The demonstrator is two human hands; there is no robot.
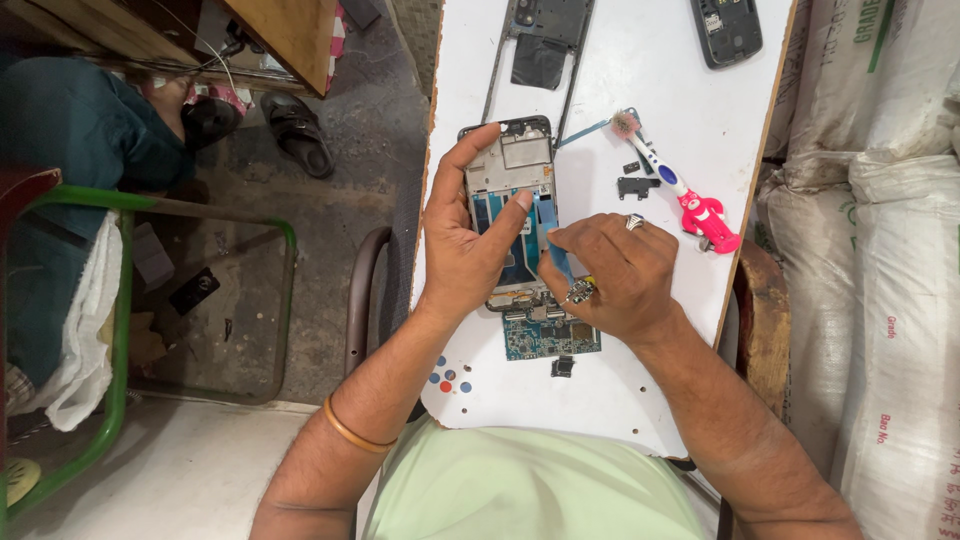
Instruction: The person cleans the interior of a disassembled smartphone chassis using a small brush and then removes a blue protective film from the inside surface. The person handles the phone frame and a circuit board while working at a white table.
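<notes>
Head view, one item at the centre: an opened phone (510,205), back cover off, metal frame and inner plates exposed, held just above the white surface (640,80). Left hand (470,235): fingers curled around the phone's left edge and top, thumb tip pressed on its inner face; a firm hold. Right hand (615,270): rings on two fingers, fingertips pinched together on a thin blue strip (556,245) at the phone's right edge; whether the strip is a tool or a part of the phone cannot be told. Directly below the phone, on the surface: a blue-green circuit board (550,338), partly hidden by the right hand, and a small dark component (562,367) just beneath it. Right of the phone: a toothbrush (670,185) with a white neck, worn bristles and a pink figure-shaped handle, and beside its neck two small dark metal pieces (637,185). Above the phone: an empty phone frame (540,45) with a dark sheet inside. Upper right of the phone, at the far edge: another dark phone body (727,30), lying open. Right of the surface: stacked white sacks (890,250). Left of the phone, on the floor: a green metal frame (120,330) and a dark sandal (297,130).
</notes>
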